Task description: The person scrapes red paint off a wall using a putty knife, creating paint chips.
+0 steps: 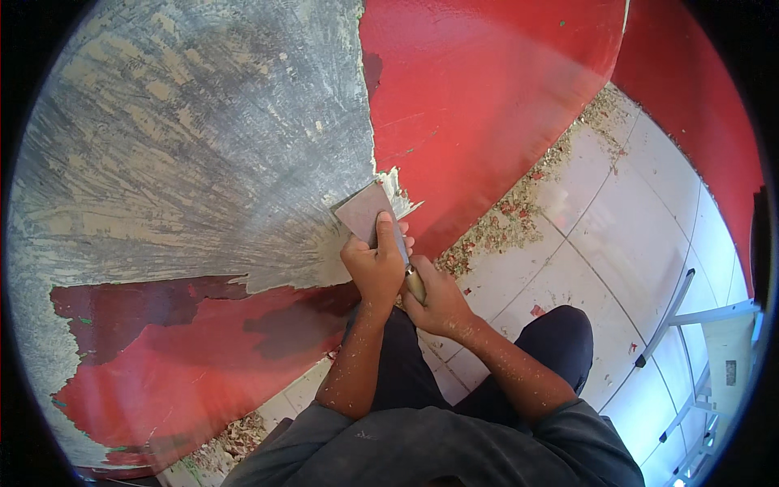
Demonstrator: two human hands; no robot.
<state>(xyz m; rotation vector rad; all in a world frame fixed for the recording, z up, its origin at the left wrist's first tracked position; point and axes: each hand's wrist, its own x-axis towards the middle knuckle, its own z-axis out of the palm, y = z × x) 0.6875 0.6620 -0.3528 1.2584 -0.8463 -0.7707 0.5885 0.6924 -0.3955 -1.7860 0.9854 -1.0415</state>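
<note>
A broad-bladed scraper (365,213) rests its blade on the wall (203,146), right where bare grey surface meets red paint (479,89). My right hand (438,299) is wrapped round its light-coloured handle (415,286). Lower on the blade, my left hand (378,264) grips it, thumb pressed flat on the metal and fingers curled behind. Beside the blade's edge, a jagged pale strip (396,191) shows where the red coat has broken away. Flecks of debris cling to both forearms.
Scraped chips and dust (507,219) lie along the foot of the wall on pale floor tiles (600,243). Another heap of chips (231,446) sits at lower left. A metal-legged stand or ladder (669,321) is at the right, near a further red surface (698,105).
</note>
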